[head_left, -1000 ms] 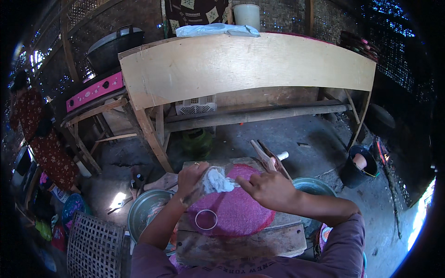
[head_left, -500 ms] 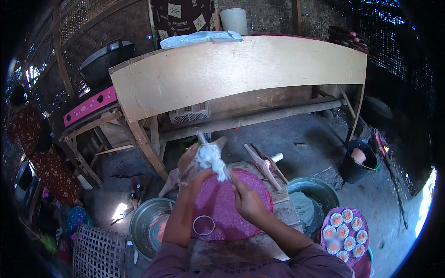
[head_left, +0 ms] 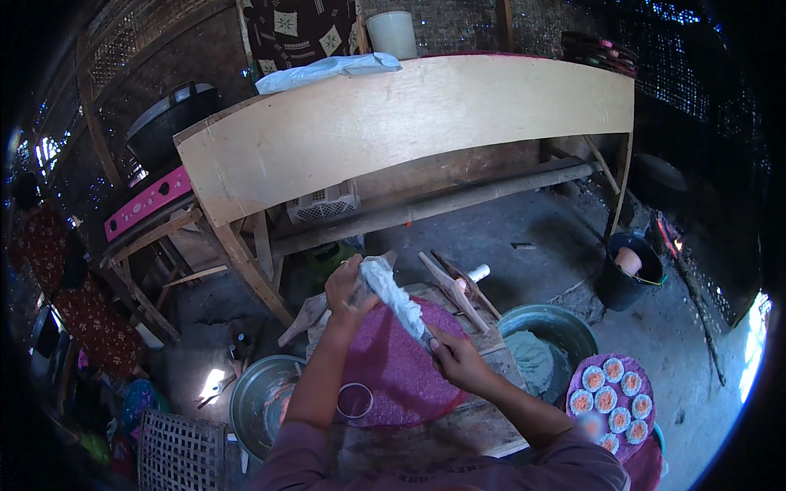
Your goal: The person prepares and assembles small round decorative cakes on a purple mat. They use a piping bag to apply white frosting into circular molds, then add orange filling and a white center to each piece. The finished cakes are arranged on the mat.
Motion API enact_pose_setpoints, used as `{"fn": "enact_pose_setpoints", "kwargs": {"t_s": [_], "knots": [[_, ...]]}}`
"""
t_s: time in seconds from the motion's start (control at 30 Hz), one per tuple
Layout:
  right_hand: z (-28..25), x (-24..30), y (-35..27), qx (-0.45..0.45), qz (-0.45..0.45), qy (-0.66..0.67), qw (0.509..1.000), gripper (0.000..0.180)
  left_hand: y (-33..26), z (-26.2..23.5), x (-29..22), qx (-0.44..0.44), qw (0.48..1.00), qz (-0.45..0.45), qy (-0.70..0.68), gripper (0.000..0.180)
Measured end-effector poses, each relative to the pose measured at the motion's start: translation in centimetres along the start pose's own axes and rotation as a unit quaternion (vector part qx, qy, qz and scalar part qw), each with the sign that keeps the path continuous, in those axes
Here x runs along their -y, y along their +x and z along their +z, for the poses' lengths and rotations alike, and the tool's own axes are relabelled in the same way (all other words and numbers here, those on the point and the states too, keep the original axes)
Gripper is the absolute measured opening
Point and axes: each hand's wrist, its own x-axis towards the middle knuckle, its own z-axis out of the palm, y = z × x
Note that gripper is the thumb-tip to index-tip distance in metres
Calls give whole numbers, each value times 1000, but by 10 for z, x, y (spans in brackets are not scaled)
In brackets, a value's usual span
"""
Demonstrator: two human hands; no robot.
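My right hand (head_left: 460, 360) is closed round the handle of a flat spatula (head_left: 429, 337), its long blade thickly coated with white paste (head_left: 395, 299). At the blade's far end my left hand (head_left: 347, 285) is raised, palm toward the paste, its fingers stretched and partly smeared by motion. Both hands are above a round magenta mat (head_left: 422, 368) on a low wooden table (head_left: 360, 442). A ring mold (head_left: 355, 400) lies on the mat's near left part.
A basin (head_left: 243, 401) with white and orange mixture stands left; another basin (head_left: 583, 327) of pale paste stands right. Beside it, a magenta tray (head_left: 620, 401) bears several white rounds with orange centers. Wooden stools, a black bucket (head_left: 610, 282) and a long bench (head_left: 409, 102) stand beyond.
The paste-coated blade has swung out lengthwise between my hands. My right hand has shifted right and nearer, while my left hand has risen slightly. The whole view has shifted a little.
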Motion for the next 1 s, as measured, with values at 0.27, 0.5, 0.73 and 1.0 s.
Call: {"fn": "enact_pose_setpoints", "kwargs": {"t_s": [0.27, 0.5, 0.73, 1.0], "knots": [[-134, -132, -54, -198, 320, -338, 863, 36, -14, -25, 26, 165, 974, -143, 64, 55], [-152, -244, -122, 157, 515, -494, 682, 32, -10, -69, 53, -75, 713, -313, -623, 24], [-44, -63, -3, 151, 221, 284, 921, 75, -16, -57, -4, -28, 373, -421, -826, 14], [33, 3, -3, 161, 472, 723, 479, 83, -74, -43, 16, 17, 595, -508, -623, 16]]}}
